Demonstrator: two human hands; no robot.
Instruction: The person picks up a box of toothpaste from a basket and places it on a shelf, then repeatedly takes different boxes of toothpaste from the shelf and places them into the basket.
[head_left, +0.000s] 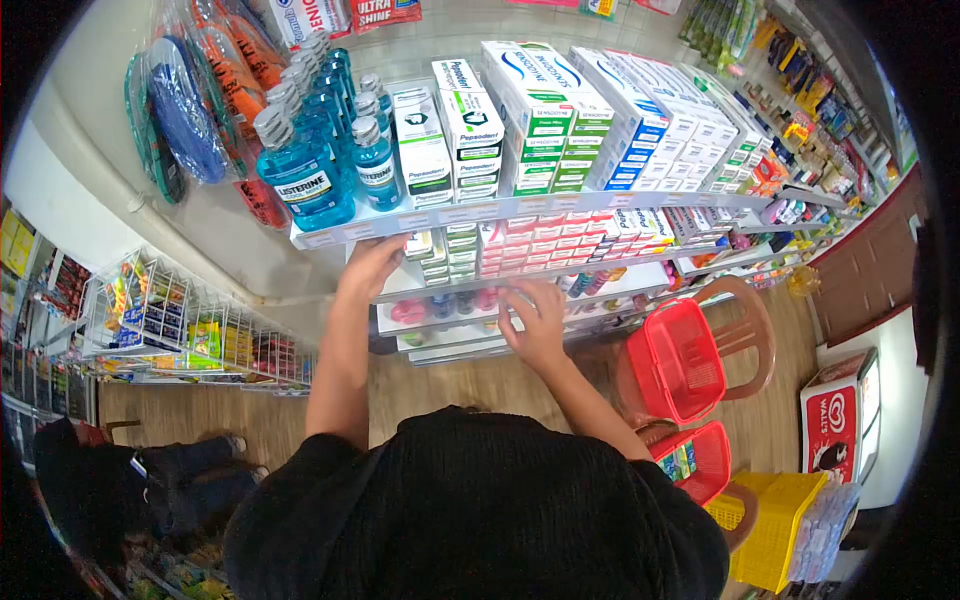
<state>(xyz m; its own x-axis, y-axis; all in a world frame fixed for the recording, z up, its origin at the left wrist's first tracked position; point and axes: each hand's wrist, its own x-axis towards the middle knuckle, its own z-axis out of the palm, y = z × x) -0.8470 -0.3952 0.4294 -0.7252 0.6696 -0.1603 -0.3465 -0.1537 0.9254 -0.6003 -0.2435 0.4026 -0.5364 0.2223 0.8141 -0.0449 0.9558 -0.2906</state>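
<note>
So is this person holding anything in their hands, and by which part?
Nothing clearly held: the left hand reaches to the green boxes, and the right hand rests spread at the shelf edge.

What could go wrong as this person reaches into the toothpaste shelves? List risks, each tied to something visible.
1. The left hand reaches among stacked green-and-white boxes; a nudge could topple them.
2. The right hand rests by tightly packed red boxes; pulling one might drag neighbours out.
3. A red basket sits on a chair close by; a sideways step could knock it.
</note>
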